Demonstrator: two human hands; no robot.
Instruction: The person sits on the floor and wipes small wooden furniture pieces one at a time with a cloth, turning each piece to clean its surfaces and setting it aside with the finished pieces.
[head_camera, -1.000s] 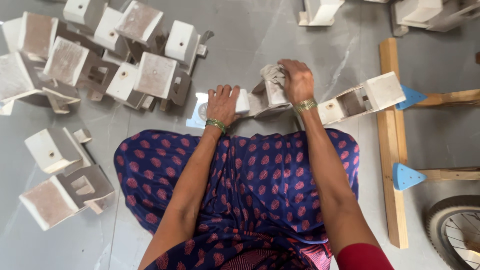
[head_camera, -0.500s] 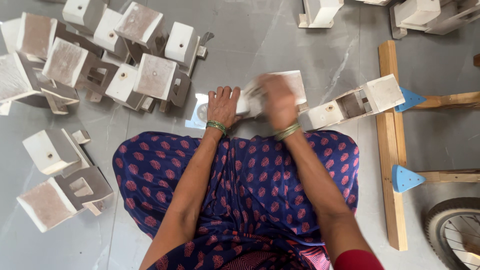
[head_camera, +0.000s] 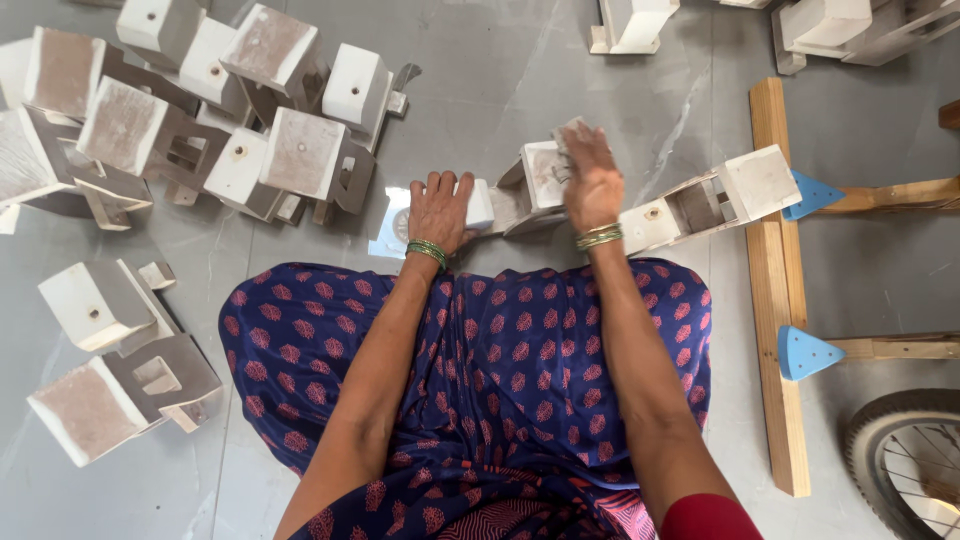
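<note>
I sit on the floor with a white wooden piece lying in front of my knees. My left hand presses down on its near left end, fingers spread over it. My right hand lies on the piece's square end face and holds a small grey sheet, like sandpaper, under its fingertips. Both wrists wear bangles. A second white wooden piece with an open frame lies just right of my right wrist, touching the wooden rail.
Several white wooden blocks are heaped at the upper left, and two more lie at the lower left. A wooden rail with blue corner pieces runs along the right. A wheel shows at the lower right.
My right hand swung left over the piece, then back out to its end face with the grey sheet. The piece turned slightly. My left hand stayed put.
</note>
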